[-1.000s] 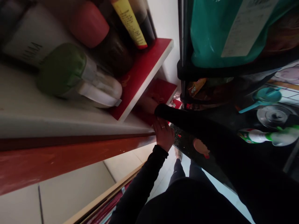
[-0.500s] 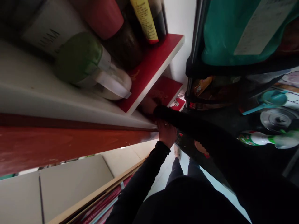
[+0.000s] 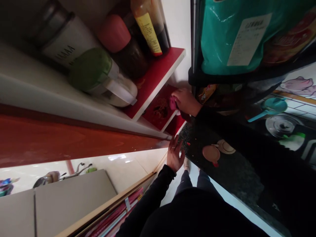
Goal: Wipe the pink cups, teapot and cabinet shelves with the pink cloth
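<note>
The right hand (image 3: 186,102) is curled around a small magenta object (image 3: 173,103), too little of which shows to tell what it is, just in front of a red printed card (image 3: 159,110) on the lower shelf. The left hand (image 3: 174,154) is open and empty, its fingers spread, just beside the reddish-brown wooden edge (image 3: 81,135) of the white shelving (image 3: 37,92). On the red-lined upper shelf (image 3: 154,82) stand a green-capped container (image 3: 90,69), a pink-lidded jar (image 3: 114,33) and a yellow-labelled bottle (image 3: 148,29). A teal bag (image 3: 227,39) sits in a black rack (image 3: 194,39), and a speckled black counter (image 3: 222,174) runs alongside. Farther off lies a pale tiled floor (image 3: 138,164). Compared with the earlier frame, the right hand has come clear of its sleeve, and the left has dropped away from the edge
</note>
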Demonstrator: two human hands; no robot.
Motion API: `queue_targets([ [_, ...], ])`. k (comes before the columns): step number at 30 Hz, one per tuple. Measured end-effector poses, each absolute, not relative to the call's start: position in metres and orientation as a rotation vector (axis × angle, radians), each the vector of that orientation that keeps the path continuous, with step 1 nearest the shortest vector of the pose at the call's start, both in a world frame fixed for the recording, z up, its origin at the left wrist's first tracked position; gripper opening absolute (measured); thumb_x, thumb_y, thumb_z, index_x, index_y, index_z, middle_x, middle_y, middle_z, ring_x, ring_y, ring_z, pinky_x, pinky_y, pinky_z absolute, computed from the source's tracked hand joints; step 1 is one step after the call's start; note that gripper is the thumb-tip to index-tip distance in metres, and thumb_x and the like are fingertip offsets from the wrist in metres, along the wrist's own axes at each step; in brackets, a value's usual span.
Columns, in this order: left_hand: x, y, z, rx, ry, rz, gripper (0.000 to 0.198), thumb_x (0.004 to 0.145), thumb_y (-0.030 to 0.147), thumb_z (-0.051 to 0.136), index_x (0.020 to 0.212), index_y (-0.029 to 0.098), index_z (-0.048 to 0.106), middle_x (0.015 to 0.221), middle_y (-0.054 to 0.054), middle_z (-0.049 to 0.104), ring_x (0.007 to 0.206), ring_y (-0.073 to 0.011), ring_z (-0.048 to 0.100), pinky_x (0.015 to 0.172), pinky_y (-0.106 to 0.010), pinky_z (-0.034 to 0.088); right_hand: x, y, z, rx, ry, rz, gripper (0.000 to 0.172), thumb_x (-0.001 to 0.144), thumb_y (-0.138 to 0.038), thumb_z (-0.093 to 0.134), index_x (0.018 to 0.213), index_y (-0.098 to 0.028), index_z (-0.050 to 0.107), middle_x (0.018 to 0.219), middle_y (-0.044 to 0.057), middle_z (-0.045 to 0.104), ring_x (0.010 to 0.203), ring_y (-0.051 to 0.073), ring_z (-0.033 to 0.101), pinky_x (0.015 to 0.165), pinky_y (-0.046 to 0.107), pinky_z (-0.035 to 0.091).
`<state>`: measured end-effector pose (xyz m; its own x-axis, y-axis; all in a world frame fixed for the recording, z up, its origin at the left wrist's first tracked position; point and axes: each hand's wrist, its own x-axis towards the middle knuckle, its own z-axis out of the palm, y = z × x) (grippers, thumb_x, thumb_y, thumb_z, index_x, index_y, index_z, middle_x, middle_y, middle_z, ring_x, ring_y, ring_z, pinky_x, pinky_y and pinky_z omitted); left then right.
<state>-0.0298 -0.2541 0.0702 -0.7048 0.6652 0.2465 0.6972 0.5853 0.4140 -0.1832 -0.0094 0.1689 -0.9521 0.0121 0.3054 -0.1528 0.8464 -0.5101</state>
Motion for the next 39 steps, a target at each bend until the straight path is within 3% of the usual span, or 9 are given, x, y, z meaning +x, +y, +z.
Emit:
queue_targets([
  [4, -0.014, -0.253, 0.093, -1.086, -2.762, -0.796, 0.044, 0.097, 0.017, 0.05, 0.141, 0.014, 0.057, 0.16, -0.019, 0.047, 0.159, -0.0281, 0.03, 0.119, -0.055, 0.046, -0.192, -0.035, 0.153, -0.091, -2.734, 0.753, 0.044, 0.096, -0.011, 0.048, 0.138, -0.006, 0.059, 0.141, 0.021, 0.056, 0.128, 0.034, 0.047, 0.111, 0.053, 0.04],
  [8, -0.013, -0.264, 0.116, -0.989, -2.651, -0.835, 0.038, 0.099, 0.015, 0.048, 0.135, 0.016, 0.061, 0.154, -0.018, 0.055, 0.154, -0.0274, 0.04, 0.118, -0.054, 0.048, -0.168, -0.076, 0.141, 0.227, -2.77, 0.897, 0.039, 0.091, -0.003, 0.047, 0.123, -0.008, 0.069, 0.131, 0.02, 0.063, 0.123, 0.032, 0.052, 0.11, 0.051, 0.043],
  [12, -0.015, -0.287, 0.14, -0.888, -2.529, -0.829, 0.03, 0.099, 0.013, 0.048, 0.124, 0.018, 0.066, 0.139, -0.016, 0.066, 0.144, -0.027, 0.053, 0.113, -0.053, 0.051, -0.122, -0.096, 0.153, 0.344, -2.583, 1.618, 0.036, 0.087, -0.001, 0.051, 0.113, -0.014, 0.071, 0.119, 0.012, 0.073, 0.114, 0.024, 0.066, 0.106, 0.04, 0.051],
  [16, -0.014, -0.304, 0.161, -0.795, -2.374, -0.896, 0.03, 0.098, 0.011, 0.052, 0.123, 0.021, 0.066, 0.136, -0.013, 0.065, 0.133, -0.0265, 0.06, 0.107, -0.051, 0.054, -0.096, -0.111, 0.191, 0.098, -1.918, 2.317, 0.038, 0.098, -0.019, 0.05, 0.135, -0.026, 0.058, 0.128, 0.005, 0.07, 0.109, 0.018, 0.071, 0.093, 0.032, 0.06],
  [21, -0.013, -0.301, 0.18, -0.753, -2.234, -0.88, 0.031, 0.096, 0.014, 0.057, 0.123, 0.025, 0.066, 0.137, -0.011, 0.063, 0.129, -0.0264, 0.062, 0.104, -0.051, 0.055, -0.078, -0.15, 0.164, 0.224, -1.814, 2.062, 0.032, 0.089, -0.011, 0.055, 0.117, -0.024, 0.065, 0.139, 0.007, 0.06, 0.133, 0.021, 0.056, 0.117, 0.037, 0.047],
  [27, -0.012, -0.284, 0.183, -0.823, -2.277, -0.943, 0.027, 0.096, 0.011, 0.055, 0.118, 0.022, 0.066, 0.13, -0.011, 0.066, 0.127, -0.0266, 0.063, 0.101, -0.05, 0.057, -0.032, -0.125, 0.054, -0.176, -2.349, 1.914, 0.037, 0.069, 0.004, 0.047, 0.088, -0.02, 0.069, 0.101, 0.009, 0.07, 0.101, 0.024, 0.067, 0.1, 0.042, 0.056],
  [30, -0.013, -0.272, 0.179, -0.875, -2.356, -0.874, 0.033, 0.098, 0.014, 0.053, 0.129, 0.021, 0.062, 0.138, -0.015, 0.063, 0.134, -0.028, 0.059, 0.106, -0.051, 0.054, -0.03, -0.093, 0.08, -0.206, -2.279, 1.842, 0.042, 0.075, 0.001, 0.048, 0.102, -0.021, 0.071, 0.104, 0.007, 0.072, 0.102, 0.023, 0.067, 0.099, 0.04, 0.056],
  [34, -0.026, -0.245, 0.162, -0.915, -2.597, -0.67, 0.062, 0.1, 0.024, 0.052, 0.159, 0.014, 0.033, 0.164, -0.025, 0.037, 0.157, -0.0331, 0.032, 0.121, -0.056, 0.042, -0.078, -0.078, 0.147, 0.03, -2.151, 1.542, 0.051, 0.09, -0.005, 0.046, 0.133, -0.025, 0.065, 0.144, 0.008, 0.06, 0.137, 0.021, 0.053, 0.12, 0.04, 0.042],
  [39, -0.056, -0.213, 0.143, -0.882, -2.919, -0.424, 0.075, 0.093, 0.028, 0.058, 0.158, 0.001, 0.033, 0.165, -0.031, 0.033, 0.159, -0.0421, 0.022, 0.123, -0.063, 0.034, -0.168, -0.078, 0.15, 0.8, -2.612, 1.063, 0.037, 0.097, -0.006, 0.05, 0.118, -0.02, 0.076, 0.14, 0.009, 0.064, 0.134, 0.024, 0.052, 0.117, 0.042, 0.041],
])
